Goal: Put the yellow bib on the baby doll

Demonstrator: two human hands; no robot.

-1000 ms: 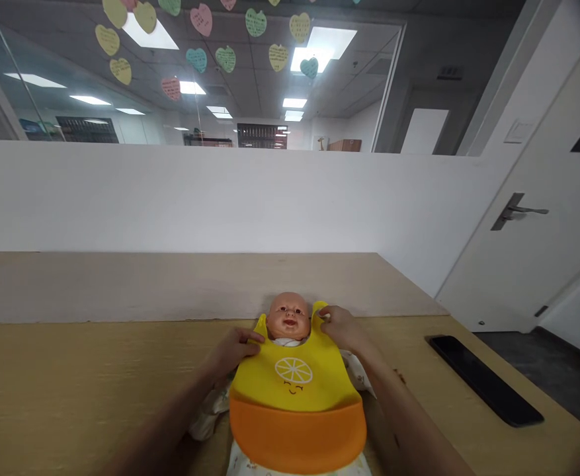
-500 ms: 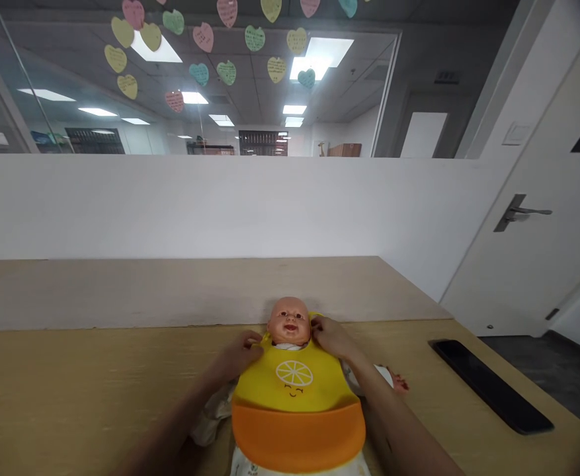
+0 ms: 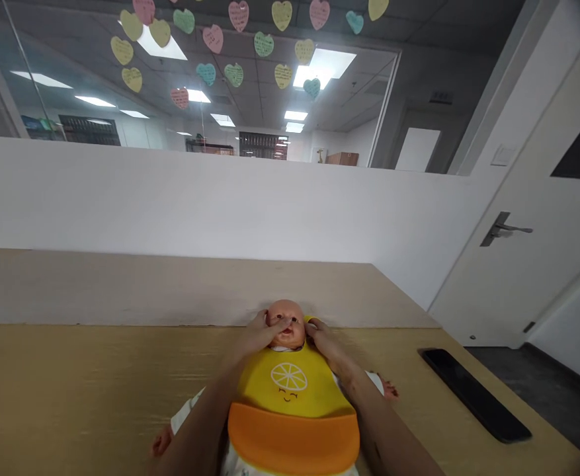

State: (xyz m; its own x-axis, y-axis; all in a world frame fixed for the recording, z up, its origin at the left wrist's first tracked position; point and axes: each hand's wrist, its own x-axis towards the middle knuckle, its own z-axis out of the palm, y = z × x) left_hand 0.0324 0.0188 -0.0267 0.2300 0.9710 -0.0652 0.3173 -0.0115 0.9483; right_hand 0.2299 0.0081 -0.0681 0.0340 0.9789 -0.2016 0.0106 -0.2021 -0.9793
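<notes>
A baby doll lies on its back on the table, its head toward the wall. Over its chest is a yellow bib with a white lemon slice, a smiling face and an orange catch pocket. My left hand grips the side of the doll's head, thumb stretched across the face near the mouth and nose. At the other side of the neck, my right hand has its bent fingers closed at the bib's yellow neck strap. The fingertips there are partly hidden.
A black phone-like slab lies on the wooden table at the right. A pale raised strip runs along the white wall behind the doll. A door stands at the right.
My left hand has moved from the bib's left neck edge up onto the doll's head and face. My right hand stays by the strap. The view has shifted and tilted slightly.
</notes>
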